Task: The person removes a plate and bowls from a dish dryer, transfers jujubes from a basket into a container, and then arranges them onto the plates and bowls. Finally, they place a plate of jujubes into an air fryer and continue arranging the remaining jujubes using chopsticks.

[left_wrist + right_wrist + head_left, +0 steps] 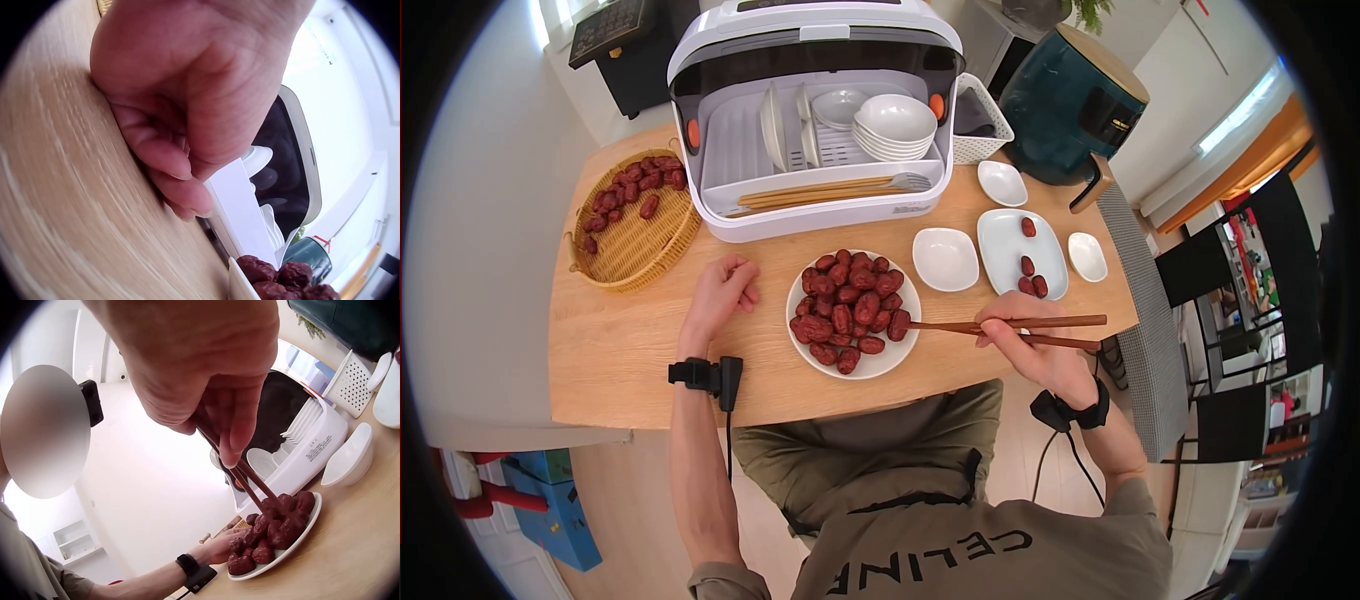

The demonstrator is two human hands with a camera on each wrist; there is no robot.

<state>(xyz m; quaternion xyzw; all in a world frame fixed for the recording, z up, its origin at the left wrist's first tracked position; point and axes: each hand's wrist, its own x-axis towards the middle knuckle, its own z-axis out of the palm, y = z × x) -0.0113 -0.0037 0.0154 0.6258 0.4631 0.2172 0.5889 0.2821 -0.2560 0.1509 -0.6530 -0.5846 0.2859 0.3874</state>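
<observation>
My right hand (1040, 350) holds a pair of brown wooden chopsticks (1065, 322). Their tips reach a dark red dried date (899, 325) at the right edge of the heap on a round white plate (885, 369); in the right wrist view the tips are down among the dates (284, 532). Left of that plate, my left hand (725, 290) rests on the wooden table with loosely curled fingers, holding nothing. A white rectangular plate (995, 245) at the right carries several dates, partly behind the right hand.
Behind the plate stands a white dish box (830, 218) with bowls, plates and cutlery. A wicker basket (635, 268) with dates is at the left. White dishes (945, 260), a perforated white basket (980, 149) and a dark green air fryer (1055, 110) occupy the right.
</observation>
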